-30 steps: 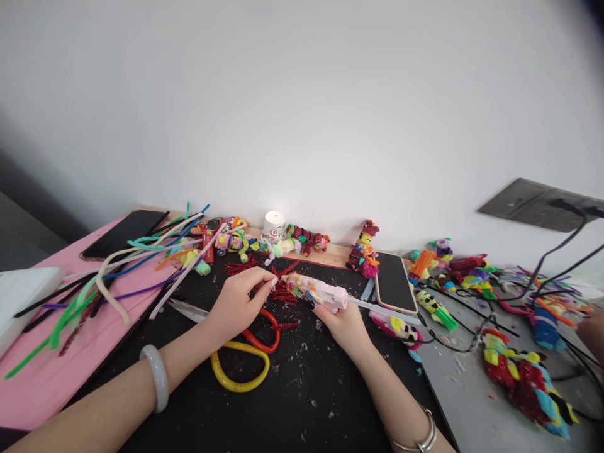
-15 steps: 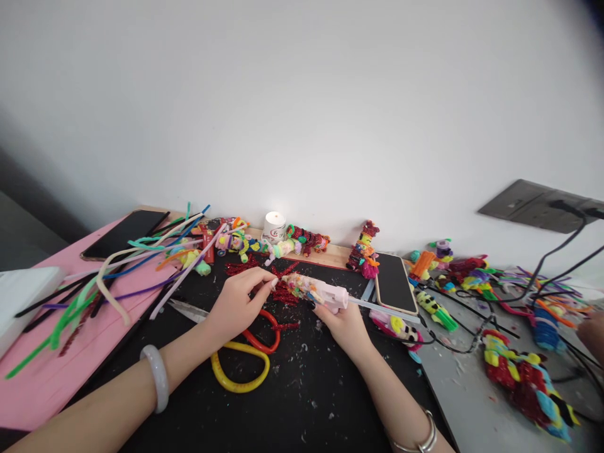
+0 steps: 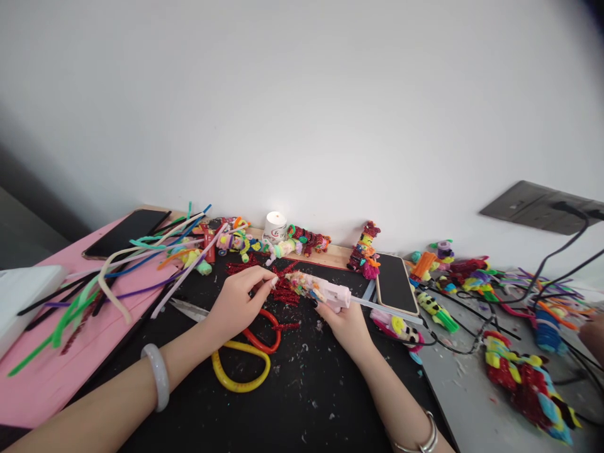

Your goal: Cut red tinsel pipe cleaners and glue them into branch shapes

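Observation:
My right hand [image 3: 343, 321] is closed round a pink glue gun [image 3: 325, 291] covered in coloured stickers, its nozzle pointing left. My left hand [image 3: 238, 301] pinches a red glitter pipe-cleaner piece [image 3: 282, 288] right at the nozzle, fingers curled. Both hands rest over a black mat [image 3: 292, 390]. Scissors with a red and a yellow handle loop [image 3: 245, 358] lie just below my left hand.
Loose pipe cleaners [image 3: 117, 270] spread over a pink sheet on the left beside a dark phone [image 3: 125, 233]. Small figures and a white cup [image 3: 275, 225] line the wall. Another phone [image 3: 395, 283], cables and woven pieces [image 3: 523, 377] lie on the right. Another person's hand [image 3: 595, 333] shows at the right edge.
Hardly anything has moved; the glue gun and my right hand have shifted very slightly to the right, and my left hand keeps its pinch.

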Demonstrator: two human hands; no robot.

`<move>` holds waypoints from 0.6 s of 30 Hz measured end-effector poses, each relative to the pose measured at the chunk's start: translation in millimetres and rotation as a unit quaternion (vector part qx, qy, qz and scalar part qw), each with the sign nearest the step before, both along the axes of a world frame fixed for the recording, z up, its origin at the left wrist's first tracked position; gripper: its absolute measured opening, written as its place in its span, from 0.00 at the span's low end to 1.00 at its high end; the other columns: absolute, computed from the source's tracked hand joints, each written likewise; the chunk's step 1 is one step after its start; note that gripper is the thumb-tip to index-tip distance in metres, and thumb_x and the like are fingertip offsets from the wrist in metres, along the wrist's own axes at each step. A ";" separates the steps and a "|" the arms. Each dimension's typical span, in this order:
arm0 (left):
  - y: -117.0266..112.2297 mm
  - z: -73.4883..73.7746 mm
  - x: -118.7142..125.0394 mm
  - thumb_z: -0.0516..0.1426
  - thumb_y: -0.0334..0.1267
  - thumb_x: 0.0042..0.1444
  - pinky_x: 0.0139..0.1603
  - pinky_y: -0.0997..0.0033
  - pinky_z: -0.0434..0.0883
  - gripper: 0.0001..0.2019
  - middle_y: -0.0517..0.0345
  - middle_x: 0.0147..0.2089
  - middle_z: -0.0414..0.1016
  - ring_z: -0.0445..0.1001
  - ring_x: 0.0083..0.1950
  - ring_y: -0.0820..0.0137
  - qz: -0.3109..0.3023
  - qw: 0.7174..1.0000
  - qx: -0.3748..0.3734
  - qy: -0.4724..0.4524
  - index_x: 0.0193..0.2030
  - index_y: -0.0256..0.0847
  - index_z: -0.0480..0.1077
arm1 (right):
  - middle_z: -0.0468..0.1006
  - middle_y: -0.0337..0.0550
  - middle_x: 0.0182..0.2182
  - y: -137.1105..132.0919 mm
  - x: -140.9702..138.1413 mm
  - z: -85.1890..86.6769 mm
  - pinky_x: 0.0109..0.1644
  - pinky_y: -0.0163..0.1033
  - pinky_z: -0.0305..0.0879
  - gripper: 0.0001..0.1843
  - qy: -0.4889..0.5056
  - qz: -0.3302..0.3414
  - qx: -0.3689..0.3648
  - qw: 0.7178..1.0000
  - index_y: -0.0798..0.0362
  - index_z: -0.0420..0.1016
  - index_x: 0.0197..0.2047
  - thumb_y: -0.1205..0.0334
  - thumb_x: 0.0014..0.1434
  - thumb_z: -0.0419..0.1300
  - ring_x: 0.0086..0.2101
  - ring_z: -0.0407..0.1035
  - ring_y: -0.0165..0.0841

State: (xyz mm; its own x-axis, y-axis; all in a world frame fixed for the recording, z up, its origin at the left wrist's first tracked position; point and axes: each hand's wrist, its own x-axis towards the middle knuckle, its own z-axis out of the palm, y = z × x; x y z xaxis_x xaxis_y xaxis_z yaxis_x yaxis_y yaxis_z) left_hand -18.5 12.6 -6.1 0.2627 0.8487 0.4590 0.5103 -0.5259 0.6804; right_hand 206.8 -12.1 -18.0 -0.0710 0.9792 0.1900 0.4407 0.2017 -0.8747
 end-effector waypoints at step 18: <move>1.3 1.2 -0.4 0.50 0.34 0.61 0.34 0.72 0.66 0.08 0.60 0.29 0.72 0.69 0.29 0.71 0.006 1.000 0.011 0.008 0.34 0.39 0.69 | 0.80 0.50 0.43 1.2 1.3 -1.8 0.49 0.48 0.68 0.14 0.000 -0.011 0.004 1.000 0.56 0.77 0.43 0.61 0.53 0.60 0.44 0.74 0.45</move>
